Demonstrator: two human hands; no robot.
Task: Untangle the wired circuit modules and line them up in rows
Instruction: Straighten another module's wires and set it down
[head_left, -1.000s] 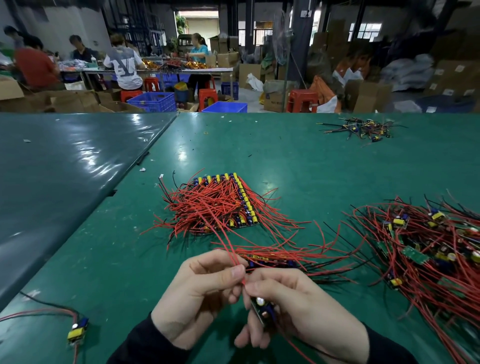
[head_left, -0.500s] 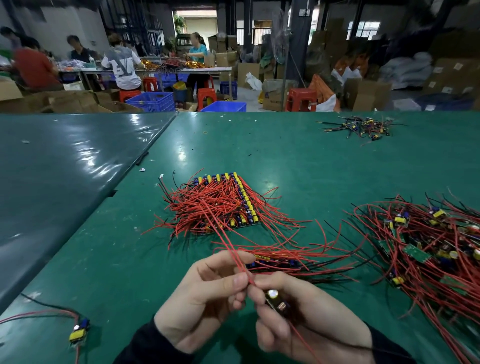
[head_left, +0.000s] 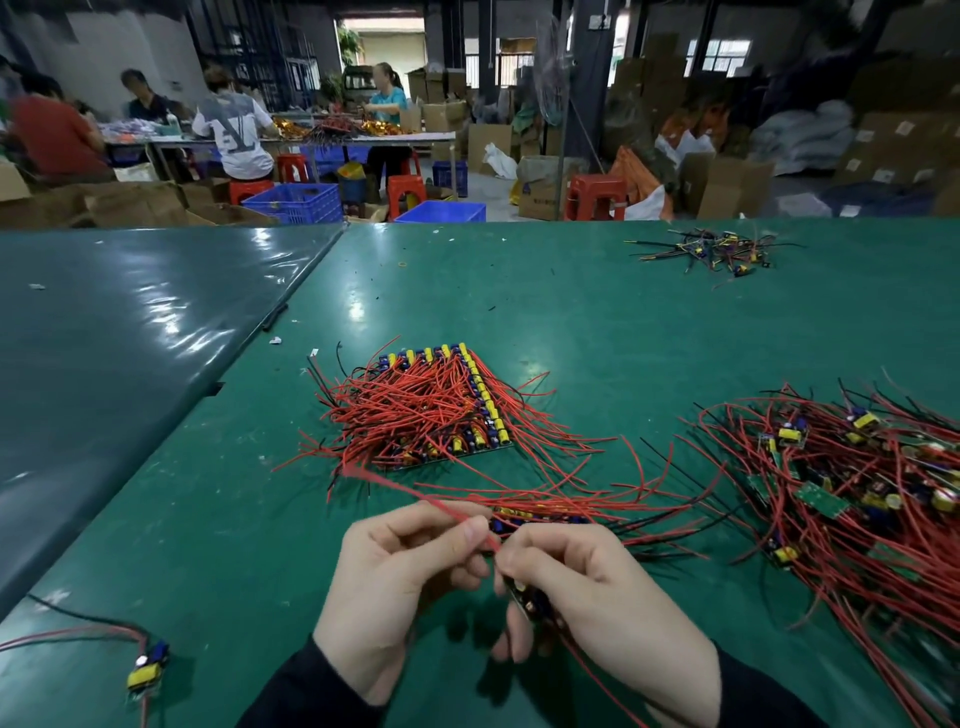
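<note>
My left hand (head_left: 400, 587) pinches a red wire (head_left: 415, 496) between thumb and forefinger, and the wire runs up and to the left. My right hand (head_left: 587, 608) grips a small circuit module (head_left: 532, 603) that hangs from that wire, partly hidden by the fingers. Just beyond my hands lies a short row of modules (head_left: 535, 515) under red wires. Farther back sits a neat block of lined-up modules (head_left: 441, 410) with yellow and blue parts. A big tangled heap of modules (head_left: 852, 483) fills the right side.
A single module (head_left: 148, 670) with red and black leads lies at the near left. A small pile of black-wired modules (head_left: 717, 252) sits at the far right of the green table (head_left: 519, 312). A dark second table (head_left: 104, 338) adjoins on the left. People work in the background.
My right hand has turned the module downward into its palm, and my left hand has slid a little up along the red wire, which is now taut.
</note>
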